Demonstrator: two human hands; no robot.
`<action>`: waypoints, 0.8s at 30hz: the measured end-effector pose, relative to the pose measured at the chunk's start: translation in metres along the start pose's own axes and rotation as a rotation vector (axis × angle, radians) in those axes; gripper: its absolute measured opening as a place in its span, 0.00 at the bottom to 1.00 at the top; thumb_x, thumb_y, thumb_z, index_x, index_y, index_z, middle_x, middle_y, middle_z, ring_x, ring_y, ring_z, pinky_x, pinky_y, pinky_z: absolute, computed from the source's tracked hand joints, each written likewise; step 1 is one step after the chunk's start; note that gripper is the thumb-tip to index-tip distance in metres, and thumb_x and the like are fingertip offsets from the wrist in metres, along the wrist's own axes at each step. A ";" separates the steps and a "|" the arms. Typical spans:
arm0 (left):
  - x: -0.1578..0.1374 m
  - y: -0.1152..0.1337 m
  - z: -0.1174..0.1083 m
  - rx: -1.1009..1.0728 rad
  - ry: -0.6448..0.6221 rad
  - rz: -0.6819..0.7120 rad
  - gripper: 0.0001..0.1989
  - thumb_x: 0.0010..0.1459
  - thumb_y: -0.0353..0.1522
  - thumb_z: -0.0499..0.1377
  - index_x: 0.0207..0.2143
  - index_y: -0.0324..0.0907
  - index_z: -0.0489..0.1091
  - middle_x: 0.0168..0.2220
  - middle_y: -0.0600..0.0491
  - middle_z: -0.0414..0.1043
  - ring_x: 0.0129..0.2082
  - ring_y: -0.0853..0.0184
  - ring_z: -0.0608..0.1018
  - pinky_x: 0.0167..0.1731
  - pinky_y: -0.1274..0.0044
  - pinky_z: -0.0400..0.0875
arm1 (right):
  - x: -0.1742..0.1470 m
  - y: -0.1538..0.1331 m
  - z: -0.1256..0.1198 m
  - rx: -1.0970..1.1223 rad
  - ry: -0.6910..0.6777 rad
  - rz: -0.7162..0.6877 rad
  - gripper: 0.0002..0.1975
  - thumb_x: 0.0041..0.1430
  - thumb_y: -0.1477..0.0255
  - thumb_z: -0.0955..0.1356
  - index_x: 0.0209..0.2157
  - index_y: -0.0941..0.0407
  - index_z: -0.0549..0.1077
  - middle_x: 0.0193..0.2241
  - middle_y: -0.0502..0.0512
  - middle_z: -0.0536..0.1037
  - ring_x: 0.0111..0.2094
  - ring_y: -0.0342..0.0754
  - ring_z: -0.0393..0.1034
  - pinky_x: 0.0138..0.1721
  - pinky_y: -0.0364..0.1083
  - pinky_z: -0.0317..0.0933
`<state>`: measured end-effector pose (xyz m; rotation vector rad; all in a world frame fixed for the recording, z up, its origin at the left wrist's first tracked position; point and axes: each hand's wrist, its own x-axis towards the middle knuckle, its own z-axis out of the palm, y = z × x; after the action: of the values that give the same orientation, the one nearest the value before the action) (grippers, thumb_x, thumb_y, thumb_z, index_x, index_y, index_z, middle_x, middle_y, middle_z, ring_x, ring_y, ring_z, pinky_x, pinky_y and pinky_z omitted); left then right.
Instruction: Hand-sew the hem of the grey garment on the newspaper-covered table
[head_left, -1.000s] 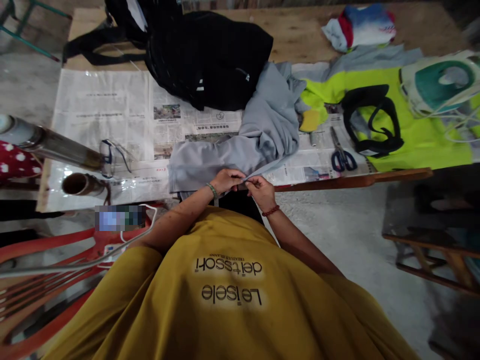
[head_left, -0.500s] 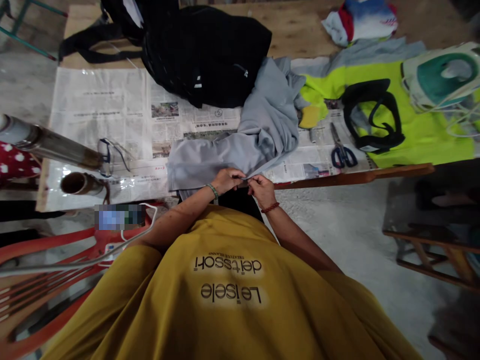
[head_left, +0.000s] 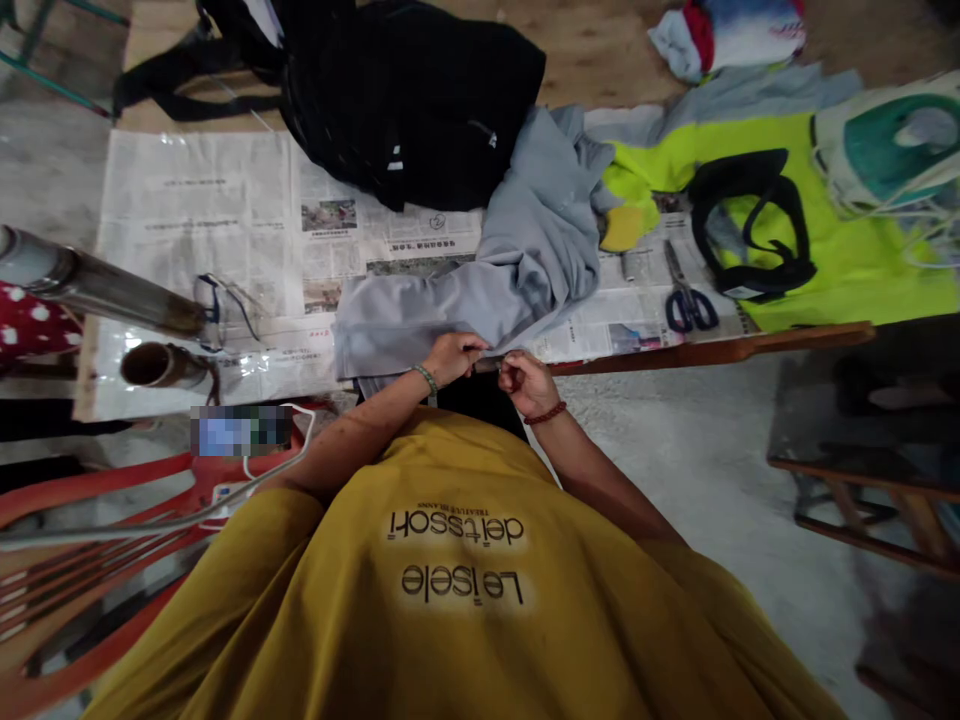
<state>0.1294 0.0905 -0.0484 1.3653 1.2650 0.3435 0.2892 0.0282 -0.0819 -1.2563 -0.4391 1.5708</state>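
One limp, plain grey cloth garment (head_left: 540, 225) lies bent across the near edge of the wooden worktop (head_left: 600, 50), one flat, tube-like part stretching left and the rest bunched into folds beyond it. It looks light, soft and unlikely to break, though loose enough to slump or crease; a pinch on the doubled edge nearest the person seems the surest hold, with the flat part left supported underneath.

At that near edge, the left hand (head_left: 454, 360), wearing a green beaded bracelet (head_left: 425, 378), pinches the cloth between thumb and fingers. Just right of it, the right hand (head_left: 529, 385), with a red-brown beaded bracelet (head_left: 546, 413), is drawn closed at the fingertips, slightly apart from the grey garment; whether it holds something fine cannot be told.

Beneath the grey garment spread printed newspaper sheets (head_left: 202, 210). Just beyond it sits a bulky black fabric bag (head_left: 427, 100). To its right are metal scissors with dark blue handles (head_left: 690, 308), a black looped strap (head_left: 787, 240), a neon-yellow and grey garment (head_left: 862, 270) and, farther right, a white and green iron (head_left: 885, 150). Left of the grey garment are dark-framed glasses (head_left: 210, 312), a brown hollow cylinder (head_left: 161, 366) and a long, clear-sided bottle (head_left: 124, 290) lying well apart from it.
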 end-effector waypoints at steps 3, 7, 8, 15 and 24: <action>0.002 0.000 0.000 -0.026 0.053 -0.026 0.12 0.62 0.24 0.56 0.44 0.33 0.78 0.14 0.62 0.61 0.14 0.75 0.64 0.21 0.83 0.59 | 0.000 -0.004 -0.006 0.059 -0.015 -0.010 0.15 0.39 0.67 0.74 0.24 0.55 0.65 0.19 0.42 0.69 0.14 0.35 0.59 0.15 0.39 0.54; 0.003 0.002 -0.004 -0.050 0.012 -0.104 0.14 0.62 0.25 0.57 0.48 0.35 0.77 0.13 0.62 0.62 0.12 0.76 0.61 0.18 0.83 0.56 | -0.002 -0.006 -0.014 0.009 0.059 -0.037 0.16 0.40 0.66 0.76 0.25 0.54 0.66 0.19 0.42 0.70 0.14 0.36 0.60 0.14 0.39 0.52; 0.003 0.003 -0.005 -0.047 0.002 -0.112 0.14 0.62 0.25 0.57 0.48 0.35 0.77 0.13 0.62 0.62 0.12 0.76 0.61 0.18 0.84 0.55 | -0.003 -0.006 -0.015 -0.023 0.083 -0.041 0.17 0.39 0.65 0.77 0.26 0.55 0.67 0.19 0.42 0.71 0.14 0.36 0.61 0.14 0.38 0.51; 0.005 -0.005 -0.006 -0.057 -0.023 -0.079 0.12 0.63 0.27 0.59 0.47 0.37 0.78 0.13 0.62 0.64 0.11 0.77 0.59 0.16 0.84 0.53 | -0.009 0.003 0.007 -0.255 0.061 -0.051 0.25 0.36 0.59 0.78 0.35 0.55 0.72 0.17 0.41 0.70 0.15 0.39 0.63 0.13 0.38 0.50; 0.004 -0.005 -0.007 -0.066 -0.059 -0.054 0.10 0.62 0.26 0.59 0.43 0.36 0.78 0.13 0.62 0.64 0.10 0.78 0.59 0.14 0.85 0.51 | -0.003 0.004 0.029 -0.349 0.196 -0.080 0.16 0.42 0.62 0.74 0.31 0.56 0.72 0.15 0.42 0.69 0.15 0.39 0.62 0.13 0.37 0.48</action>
<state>0.1232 0.0962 -0.0522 1.2737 1.2294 0.3031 0.2618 0.0330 -0.0725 -1.6208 -0.6481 1.3241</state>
